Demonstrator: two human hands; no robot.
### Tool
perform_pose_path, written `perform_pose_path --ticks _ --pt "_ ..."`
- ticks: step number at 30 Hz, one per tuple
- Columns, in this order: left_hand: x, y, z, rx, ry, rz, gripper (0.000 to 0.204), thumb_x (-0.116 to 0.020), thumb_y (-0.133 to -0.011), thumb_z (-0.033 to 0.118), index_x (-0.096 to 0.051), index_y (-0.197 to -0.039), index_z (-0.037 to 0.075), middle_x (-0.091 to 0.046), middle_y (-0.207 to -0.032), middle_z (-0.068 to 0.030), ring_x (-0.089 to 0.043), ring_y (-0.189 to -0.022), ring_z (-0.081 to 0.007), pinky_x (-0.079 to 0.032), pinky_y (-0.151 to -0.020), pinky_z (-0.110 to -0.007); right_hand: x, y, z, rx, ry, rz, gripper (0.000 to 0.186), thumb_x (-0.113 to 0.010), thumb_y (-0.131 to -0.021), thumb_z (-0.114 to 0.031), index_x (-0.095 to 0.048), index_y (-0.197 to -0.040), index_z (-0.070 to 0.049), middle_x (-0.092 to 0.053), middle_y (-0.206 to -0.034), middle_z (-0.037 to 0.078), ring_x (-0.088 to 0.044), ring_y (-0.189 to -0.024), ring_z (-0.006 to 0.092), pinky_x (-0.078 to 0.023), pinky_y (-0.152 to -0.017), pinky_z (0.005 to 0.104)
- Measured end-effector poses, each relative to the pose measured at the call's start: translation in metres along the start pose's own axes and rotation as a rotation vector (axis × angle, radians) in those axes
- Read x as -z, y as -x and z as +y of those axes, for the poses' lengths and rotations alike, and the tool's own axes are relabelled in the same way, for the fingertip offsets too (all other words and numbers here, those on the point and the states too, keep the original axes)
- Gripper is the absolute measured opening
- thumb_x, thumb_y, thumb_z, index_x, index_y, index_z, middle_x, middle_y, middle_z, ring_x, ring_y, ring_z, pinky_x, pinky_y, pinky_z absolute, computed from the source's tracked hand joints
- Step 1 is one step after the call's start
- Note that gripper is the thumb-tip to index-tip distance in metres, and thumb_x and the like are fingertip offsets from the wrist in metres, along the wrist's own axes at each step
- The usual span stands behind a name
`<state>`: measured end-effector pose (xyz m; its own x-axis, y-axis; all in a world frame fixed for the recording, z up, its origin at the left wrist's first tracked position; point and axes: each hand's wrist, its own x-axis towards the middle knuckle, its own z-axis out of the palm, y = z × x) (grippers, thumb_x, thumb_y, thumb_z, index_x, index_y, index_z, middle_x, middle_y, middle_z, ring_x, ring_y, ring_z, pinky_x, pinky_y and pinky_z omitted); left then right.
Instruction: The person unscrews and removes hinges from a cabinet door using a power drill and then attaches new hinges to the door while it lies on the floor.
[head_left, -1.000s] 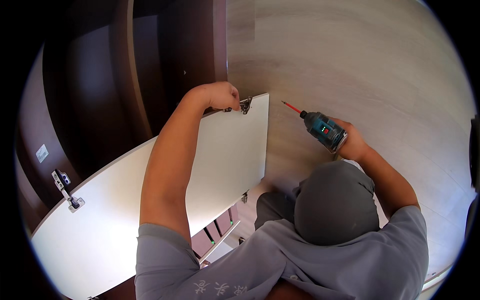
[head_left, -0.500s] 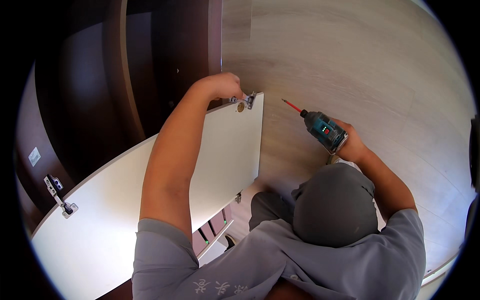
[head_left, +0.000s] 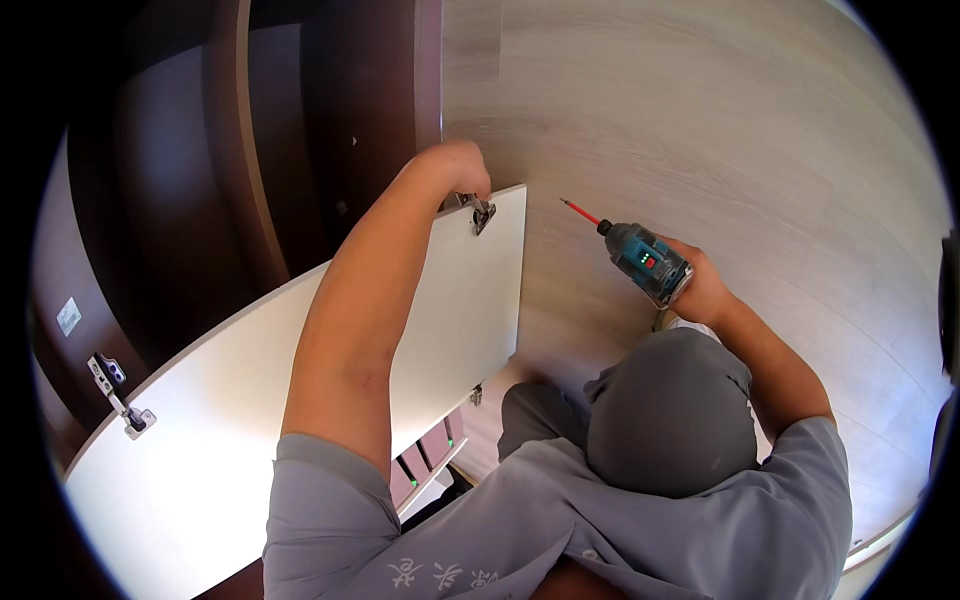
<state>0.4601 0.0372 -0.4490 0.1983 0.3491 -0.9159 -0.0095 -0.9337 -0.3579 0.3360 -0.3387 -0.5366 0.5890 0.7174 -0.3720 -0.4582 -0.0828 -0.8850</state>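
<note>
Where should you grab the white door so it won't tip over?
Probably on its long edges, not the flat face. The white door tilts on edge, wide and smooth. The left hand already grips the top corner beside the hinge. A second grip would best come from above, farther along the top edge, since the right hand holds the drill.
</note>
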Motion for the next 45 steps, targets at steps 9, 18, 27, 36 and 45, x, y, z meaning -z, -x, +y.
perform_pose_path --ticks 9,18,27,36,45 --pt "-0.025 -0.005 0.014 -0.088 0.365 0.197 0.053 -0.084 -0.080 0.039 -0.071 -0.109 -0.003 -0.073 -0.106 -0.0223 -0.071 -0.098 -0.0363 -0.054 -0.086 -0.043 0.004 -0.014 0.022 0.056 -0.019 -0.065 0.062 -0.077 -0.081 -0.002 -0.062 -0.141 -0.006 -0.071 -0.127 0.012 -0.069 -0.114 0.0234 -0.052 -0.100 0.0351" --pt "-0.052 -0.029 0.067 0.023 0.394 0.417 0.052 -0.077 -0.088 0.042 -0.067 -0.111 -0.003 -0.073 -0.104 -0.0227 -0.071 -0.099 -0.0367 -0.054 -0.087 -0.044 -0.002 -0.038 0.065 0.093 -0.045 -0.185 0.068 -0.080 -0.079 -0.005 -0.059 -0.144 -0.008 -0.071 -0.127 0.012 -0.070 -0.110 0.0236 -0.056 -0.096 0.0364" --pt "-0.049 -0.030 0.078 -0.004 0.419 0.363 0.052 -0.078 -0.089 0.041 -0.067 -0.110 -0.005 -0.073 -0.100 -0.0220 -0.072 -0.090 -0.0353 -0.055 -0.084 -0.044 -0.020 -0.037 0.082 0.147 -0.066 -0.172 0.068 -0.082 -0.079 -0.008 -0.060 -0.143 -0.008 -0.074 -0.123 0.011 -0.071 -0.107 0.0213 -0.055 -0.097 0.0350" --pt "-0.049 -0.025 0.091 -0.006 0.418 0.365 0.051 -0.079 -0.089 0.039 -0.067 -0.111 -0.005 -0.073 -0.098 -0.0205 -0.072 -0.088 -0.0324 -0.056 -0.082 -0.042 -0.018 -0.037 0.072 0.093 -0.080 -0.191 0.065 -0.082 -0.081 -0.013 -0.061 -0.142 -0.010 -0.074 -0.123 0.011 -0.071 -0.105 0.0219 -0.056 -0.096 0.0346" --pt "-0.046 -0.025 0.099 -0.002 0.399 0.359 0.053 -0.079 -0.089 0.040 -0.068 -0.114 -0.005 -0.073 -0.104 -0.0235 -0.071 -0.096 -0.0365 -0.055 -0.088 -0.045 -0.015 -0.046 0.068 0.160 0.119 -0.120 0.057 -0.077 -0.082 -0.018 -0.064 -0.138 -0.017 -0.074 -0.116 0.015 -0.071 -0.105 0.0346 -0.056 -0.093 0.0409"
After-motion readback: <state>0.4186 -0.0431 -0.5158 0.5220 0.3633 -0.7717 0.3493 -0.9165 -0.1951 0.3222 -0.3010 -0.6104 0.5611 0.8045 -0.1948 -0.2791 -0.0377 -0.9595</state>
